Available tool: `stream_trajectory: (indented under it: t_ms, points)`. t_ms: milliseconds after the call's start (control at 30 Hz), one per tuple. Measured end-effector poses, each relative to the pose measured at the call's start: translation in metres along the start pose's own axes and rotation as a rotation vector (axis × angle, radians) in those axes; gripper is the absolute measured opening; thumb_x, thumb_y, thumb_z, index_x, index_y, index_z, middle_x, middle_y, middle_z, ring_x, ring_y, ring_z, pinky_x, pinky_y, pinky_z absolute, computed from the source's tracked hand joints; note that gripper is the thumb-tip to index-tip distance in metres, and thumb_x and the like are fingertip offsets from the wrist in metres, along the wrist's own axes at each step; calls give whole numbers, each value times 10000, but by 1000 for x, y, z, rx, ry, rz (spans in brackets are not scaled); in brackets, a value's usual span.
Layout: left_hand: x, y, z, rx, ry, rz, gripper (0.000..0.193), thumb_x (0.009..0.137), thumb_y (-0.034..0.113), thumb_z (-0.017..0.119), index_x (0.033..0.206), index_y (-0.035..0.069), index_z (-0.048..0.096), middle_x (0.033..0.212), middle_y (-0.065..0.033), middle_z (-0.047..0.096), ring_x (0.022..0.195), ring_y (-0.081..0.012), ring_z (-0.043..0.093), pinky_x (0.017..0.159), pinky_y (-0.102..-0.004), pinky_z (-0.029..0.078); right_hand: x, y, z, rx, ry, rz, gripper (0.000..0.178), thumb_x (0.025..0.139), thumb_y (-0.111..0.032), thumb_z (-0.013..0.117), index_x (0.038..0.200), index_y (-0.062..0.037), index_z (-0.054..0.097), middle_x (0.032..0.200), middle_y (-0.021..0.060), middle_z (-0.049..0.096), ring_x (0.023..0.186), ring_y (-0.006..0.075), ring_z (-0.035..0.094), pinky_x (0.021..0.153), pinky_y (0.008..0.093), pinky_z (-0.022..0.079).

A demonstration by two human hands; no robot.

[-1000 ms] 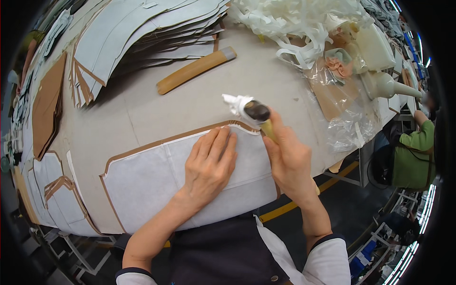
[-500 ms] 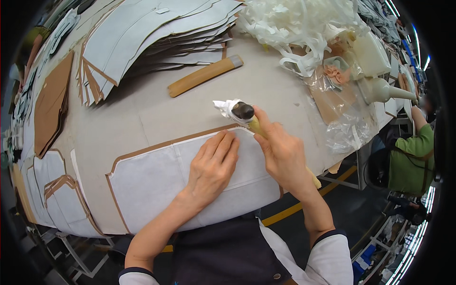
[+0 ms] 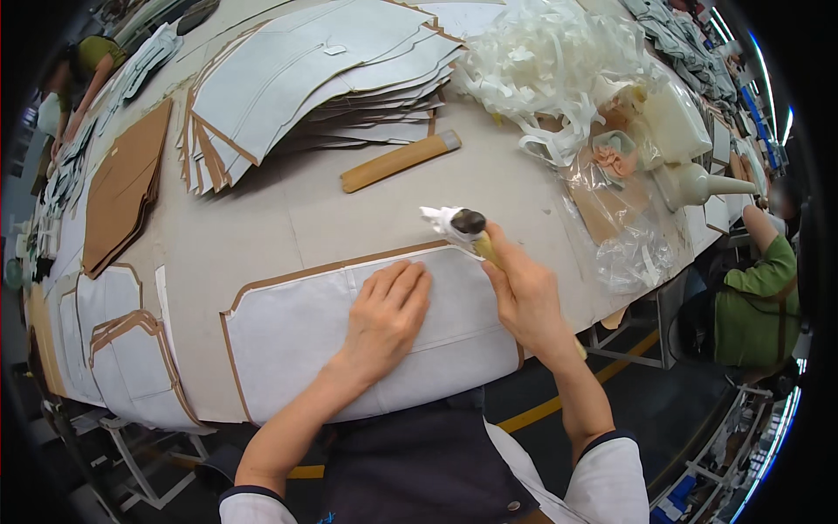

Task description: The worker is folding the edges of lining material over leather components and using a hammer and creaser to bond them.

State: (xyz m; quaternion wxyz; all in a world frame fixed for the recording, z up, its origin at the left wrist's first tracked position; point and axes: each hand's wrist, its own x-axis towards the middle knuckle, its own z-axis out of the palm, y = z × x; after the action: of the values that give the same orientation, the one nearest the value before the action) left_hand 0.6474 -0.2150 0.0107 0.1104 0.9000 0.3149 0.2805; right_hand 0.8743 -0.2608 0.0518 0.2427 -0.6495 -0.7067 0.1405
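A white-faced panel with a brown folded border lies on the table right in front of me. My left hand rests palm down on it, fingers stretched out just short of the far edge. In my right hand is a hammer, gripped by its yellowish handle. Its dark rounded head, with white wrapping around it, hovers at the panel's far right corner; whether it touches cannot be seen. Beyond the panel lies a flat wooden tool with a metal end, touched by neither hand.
Stacked white-and-brown panels fan out at the far left, with brown pieces beside them. Bordered panels lie at left. White strips, plastic bags and a spouted bottle crowd the right. A person in green sits at right.
The whole view has shifted, so the table's things appear farther right. My left fingers have drawn back slightly from the panel's far edge. The hammer stays in my right hand near the corner.
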Motion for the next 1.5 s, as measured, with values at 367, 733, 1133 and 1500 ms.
stream_trajectory:
  t_ms: [367,733,1133,1500]
  points:
    - [-57,-102,-126,-5,-121,-466,446,781,119,852,1189,25,701,1180,-135,669,1141,-328,621,1002,-434,508,-13,64,-16,-265,208,267,576,964,-51,666,1525,-112,549,1073,196,679,914,411,678,780,492,519]
    - [-64,-115,-178,-393,-327,-306,181,888,126,779,1006,16,697,971,-119,661,912,-311,666,818,-409,534,46,-10,-4,50,-264,-72,464,813,-16,784,1265,-25,684,1083,127,684,1061,322,622,938,413,474]
    - [-45,-257,-489,309,74,-384,150,947,143,732,1049,34,713,976,-22,725,932,-142,680,846,-334,526,297,-258,-14,537,-74,-484,168,935,-95,790,1048,23,755,904,2,704,867,68,614,786,224,468]
    - [-82,-442,-544,1090,802,-429,142,892,73,672,992,42,768,1013,-177,749,991,-342,741,839,-421,605,501,-417,153,376,555,-1150,85,928,-124,715,968,-87,779,913,99,697,865,358,694,752,435,548]
